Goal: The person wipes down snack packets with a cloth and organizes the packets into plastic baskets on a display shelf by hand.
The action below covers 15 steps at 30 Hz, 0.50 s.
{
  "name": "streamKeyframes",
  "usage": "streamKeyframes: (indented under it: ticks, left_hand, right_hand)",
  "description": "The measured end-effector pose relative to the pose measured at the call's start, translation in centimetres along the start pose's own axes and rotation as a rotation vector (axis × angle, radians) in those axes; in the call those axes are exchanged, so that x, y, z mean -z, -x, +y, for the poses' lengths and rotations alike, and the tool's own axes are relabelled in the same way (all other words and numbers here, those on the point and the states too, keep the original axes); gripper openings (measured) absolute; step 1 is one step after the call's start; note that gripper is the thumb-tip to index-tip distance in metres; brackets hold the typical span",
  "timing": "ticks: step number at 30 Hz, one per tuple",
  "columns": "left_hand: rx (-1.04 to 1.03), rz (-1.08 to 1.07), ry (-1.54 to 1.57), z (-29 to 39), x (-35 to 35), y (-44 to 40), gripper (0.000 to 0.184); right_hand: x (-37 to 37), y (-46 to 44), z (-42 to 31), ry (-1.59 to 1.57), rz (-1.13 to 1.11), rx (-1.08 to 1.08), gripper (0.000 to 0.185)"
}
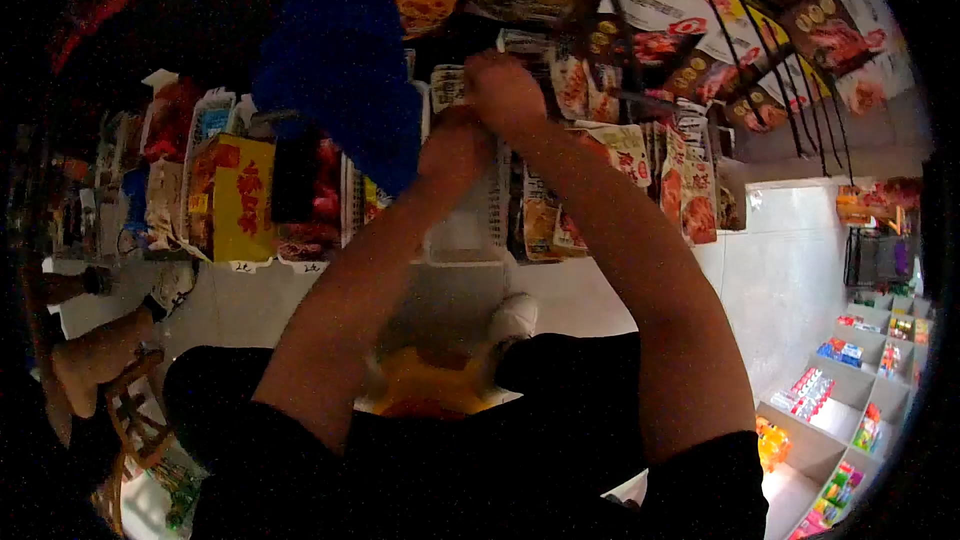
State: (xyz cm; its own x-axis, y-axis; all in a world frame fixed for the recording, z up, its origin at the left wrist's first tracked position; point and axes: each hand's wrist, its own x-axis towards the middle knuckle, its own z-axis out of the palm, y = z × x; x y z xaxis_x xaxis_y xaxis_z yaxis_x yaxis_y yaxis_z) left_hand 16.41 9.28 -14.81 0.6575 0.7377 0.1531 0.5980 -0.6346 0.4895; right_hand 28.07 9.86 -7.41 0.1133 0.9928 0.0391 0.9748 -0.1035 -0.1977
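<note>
Left hand (452, 155) over white plastic basket (466, 242); right hand (506, 95) beside packet (449, 86), near basket's far edge; finger closure indeterminable.

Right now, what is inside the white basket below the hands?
The white basket seems to hold packets far back; its near floor looks bare. The left hand and right hand cover the middle.

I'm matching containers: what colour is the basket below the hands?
The basket looks white, best in head view.

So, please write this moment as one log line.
left hand: over white basket, grip unclear | right hand: close beside left, grip unclear | packets: right of basket
</note>
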Motion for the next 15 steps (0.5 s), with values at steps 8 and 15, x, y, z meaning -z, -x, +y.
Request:
streamKeyframes:
  ticks: [8, 15]
  left_hand:
    - [-0.039, -0.062, 0.030, 0.9, 5.0, 0.0, 0.021]
    - [-0.120, -0.078, 0.161, 7.4, 6.8, -0.7, 0.025]
  right_hand:
    - [4.3, 6.0, 0.0, -0.097, 0.150, 0.152, 0.020]
    - [7.6, 13.7, 10.4, 0.235, -0.080, -0.372, 0.035]
